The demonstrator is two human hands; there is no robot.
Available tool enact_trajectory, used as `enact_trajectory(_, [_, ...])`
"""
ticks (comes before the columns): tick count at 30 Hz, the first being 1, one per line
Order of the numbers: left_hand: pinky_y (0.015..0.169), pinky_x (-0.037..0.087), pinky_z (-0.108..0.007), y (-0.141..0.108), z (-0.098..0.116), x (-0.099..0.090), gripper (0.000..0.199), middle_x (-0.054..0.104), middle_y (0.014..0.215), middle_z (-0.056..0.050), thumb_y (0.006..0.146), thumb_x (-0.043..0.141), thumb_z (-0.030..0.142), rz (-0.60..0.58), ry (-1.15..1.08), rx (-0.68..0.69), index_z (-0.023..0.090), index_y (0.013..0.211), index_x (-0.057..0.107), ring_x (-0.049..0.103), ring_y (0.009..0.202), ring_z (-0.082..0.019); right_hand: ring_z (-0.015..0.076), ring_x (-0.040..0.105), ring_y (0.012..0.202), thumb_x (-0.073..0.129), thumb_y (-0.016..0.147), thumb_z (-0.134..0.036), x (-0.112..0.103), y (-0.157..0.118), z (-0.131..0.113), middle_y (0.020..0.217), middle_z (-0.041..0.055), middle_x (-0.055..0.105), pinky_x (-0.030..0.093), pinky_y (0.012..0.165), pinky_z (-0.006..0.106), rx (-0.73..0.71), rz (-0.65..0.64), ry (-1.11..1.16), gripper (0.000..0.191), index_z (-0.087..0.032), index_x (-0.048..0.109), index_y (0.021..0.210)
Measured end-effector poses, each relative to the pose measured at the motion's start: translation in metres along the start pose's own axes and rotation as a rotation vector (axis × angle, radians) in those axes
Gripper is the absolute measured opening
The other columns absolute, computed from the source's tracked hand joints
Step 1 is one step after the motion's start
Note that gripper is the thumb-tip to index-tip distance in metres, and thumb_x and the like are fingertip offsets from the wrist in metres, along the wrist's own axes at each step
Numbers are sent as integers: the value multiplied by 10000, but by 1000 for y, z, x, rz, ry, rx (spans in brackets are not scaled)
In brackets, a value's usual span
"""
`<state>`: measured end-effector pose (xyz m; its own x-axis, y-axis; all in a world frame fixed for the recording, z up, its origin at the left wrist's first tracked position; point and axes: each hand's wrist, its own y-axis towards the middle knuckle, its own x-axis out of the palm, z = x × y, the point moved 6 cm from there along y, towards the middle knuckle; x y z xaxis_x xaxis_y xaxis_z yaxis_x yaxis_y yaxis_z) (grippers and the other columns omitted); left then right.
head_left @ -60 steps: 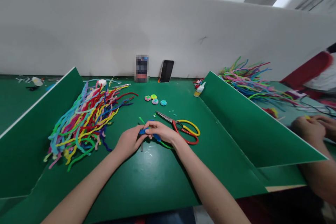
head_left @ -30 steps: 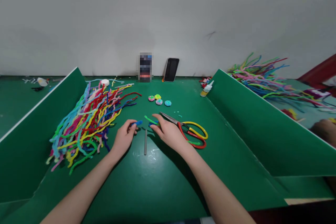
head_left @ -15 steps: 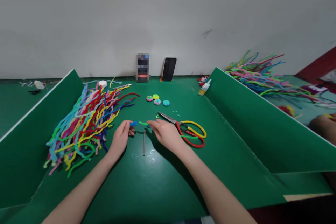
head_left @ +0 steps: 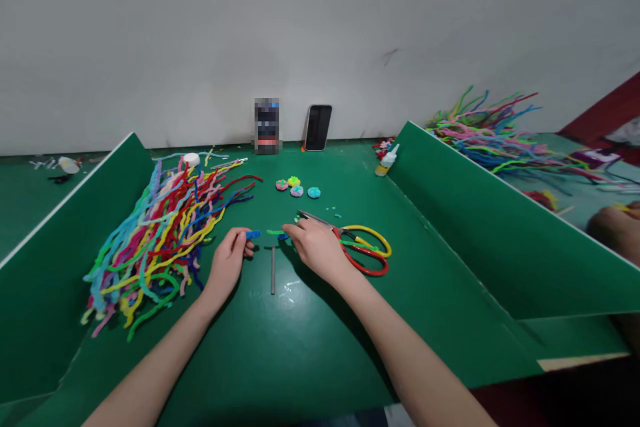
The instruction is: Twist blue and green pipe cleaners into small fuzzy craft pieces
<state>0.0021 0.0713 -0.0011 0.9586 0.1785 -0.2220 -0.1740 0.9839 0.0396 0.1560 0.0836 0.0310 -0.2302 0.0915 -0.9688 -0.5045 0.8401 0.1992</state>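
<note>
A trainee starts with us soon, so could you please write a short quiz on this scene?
1. Multiple choice: what colour is the short fuzzy piece in the left hand?
A) red
B) blue
C) yellow

2. True or false: the scissors have one yellow handle and one red handle.

3. Fill in the missing number: there are ____ small round decorations grouped on the green table, beyond the scissors.

Key: 1 B; 2 true; 3 four.
</note>
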Motion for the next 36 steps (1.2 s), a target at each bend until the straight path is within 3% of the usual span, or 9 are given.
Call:
enact_trajectory(19, [552, 406, -221, -2, 3, 6, 233, 530, 569, 30, 728, 413, 362, -90, 138, 30, 169, 770, 537, 508, 522, -106, 161, 503, 698, 349, 818, -147, 1, 0, -7, 713, 57, 553, 318, 587, 238, -65, -48, -22, 263, -184, 570, 955])
enact_trajectory(36, [618, 426, -255, -4, 3, 10, 213, 600, 642, 11, 681, 470, 348, -143, 146, 39, 178, 788, 540, 560, 580, -132, 146, 523, 733, 364, 816, -149, 3, 0, -7, 754, 49, 593, 348, 626, 219, -32, -32, 149, 242, -168, 566, 948])
